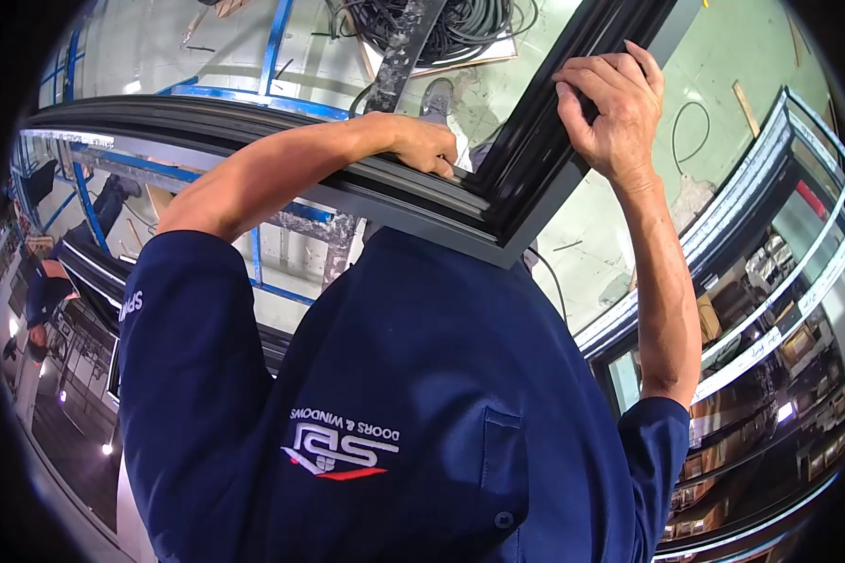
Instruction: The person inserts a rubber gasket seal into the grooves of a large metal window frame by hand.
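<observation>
A dark grey and black window or door frame (460, 218) spans the view, its near corner close to my chest. My left hand (424, 145) is closed, fingers curled down against the grooved inner edge of the left-hand length of frame. Whatever its fingertips may pinch is hidden. On the length that runs up to the right, my right hand (615, 108) is wrapped over the black profile, fingers bent across its top and thumb lower down.
Blue metal stands (274, 47) support the area at left. A coil of black cable or gasket (441, 28) lies beyond the frame. Large glazed frames (770, 272) stand at right. Another person (52, 291) is at far left. A shoe (437, 98) shows below.
</observation>
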`<move>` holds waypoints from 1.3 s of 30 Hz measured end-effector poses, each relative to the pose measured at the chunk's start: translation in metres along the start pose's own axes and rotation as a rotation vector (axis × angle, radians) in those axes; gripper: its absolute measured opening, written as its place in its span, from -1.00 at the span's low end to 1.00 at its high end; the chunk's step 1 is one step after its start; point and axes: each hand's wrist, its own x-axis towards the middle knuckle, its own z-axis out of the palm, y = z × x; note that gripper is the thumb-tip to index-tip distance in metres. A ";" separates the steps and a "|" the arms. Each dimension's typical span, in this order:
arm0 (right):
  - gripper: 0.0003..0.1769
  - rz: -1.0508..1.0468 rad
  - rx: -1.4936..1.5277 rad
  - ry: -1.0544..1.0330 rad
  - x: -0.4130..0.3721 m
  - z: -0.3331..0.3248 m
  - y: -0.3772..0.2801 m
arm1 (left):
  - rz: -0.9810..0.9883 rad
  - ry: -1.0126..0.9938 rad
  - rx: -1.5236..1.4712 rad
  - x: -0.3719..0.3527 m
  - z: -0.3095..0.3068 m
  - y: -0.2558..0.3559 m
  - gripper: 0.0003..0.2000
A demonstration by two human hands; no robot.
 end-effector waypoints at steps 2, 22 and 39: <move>-0.94 -0.003 -0.003 -0.018 0.002 -0.003 -0.003 | -0.032 0.028 0.008 -0.003 0.000 0.007 -0.66; -0.71 -0.302 0.013 -1.658 0.101 0.108 0.039 | -0.313 -0.207 0.242 0.037 0.001 0.018 -0.49; -0.66 -0.588 0.082 -1.613 0.058 0.127 -0.019 | -0.320 -0.153 0.223 0.022 -0.014 0.033 -0.42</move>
